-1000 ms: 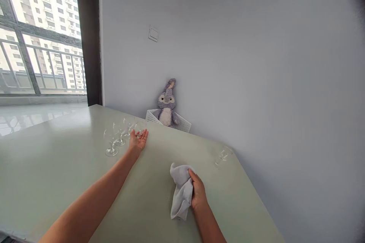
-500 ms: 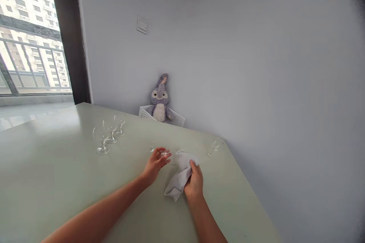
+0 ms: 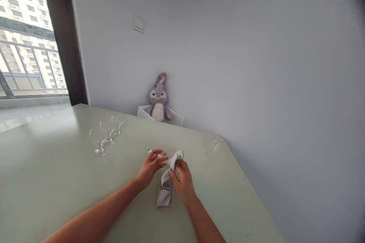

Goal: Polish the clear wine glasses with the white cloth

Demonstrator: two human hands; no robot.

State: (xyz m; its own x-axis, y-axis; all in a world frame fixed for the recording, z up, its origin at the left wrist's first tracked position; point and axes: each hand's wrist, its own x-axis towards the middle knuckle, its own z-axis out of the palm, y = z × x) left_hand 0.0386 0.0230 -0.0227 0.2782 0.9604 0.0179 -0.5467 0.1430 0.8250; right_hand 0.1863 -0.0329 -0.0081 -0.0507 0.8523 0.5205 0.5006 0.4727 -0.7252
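Grey-white wall (image 3: 228, 64) rises behind a pale green surface (image 3: 71, 186), and at twelve o'clock from the hands a plush rabbit (image 3: 158, 108) sits in a white basket (image 3: 177, 120). Three stemmed glasses (image 3: 100, 148) stand at ten o'clock; another clear glass (image 3: 216, 144) is at two, near the edge. A second ago I saw four in that left cluster, the left hand open beside one; now that wine glass (image 3: 161, 156) is between the two hands, tipped sideways, its foot toward nine. The left hand (image 3: 149, 168) has its fingers curled around the stem, slightly apart. The right hand (image 3: 183, 183), turned over since half a second ago, pinches a grey cloth (image 3: 165, 196) between thumb and fingers at the bowl, one end trailing toward six. Whether any cloth is inside the bowl, I cannot tell.
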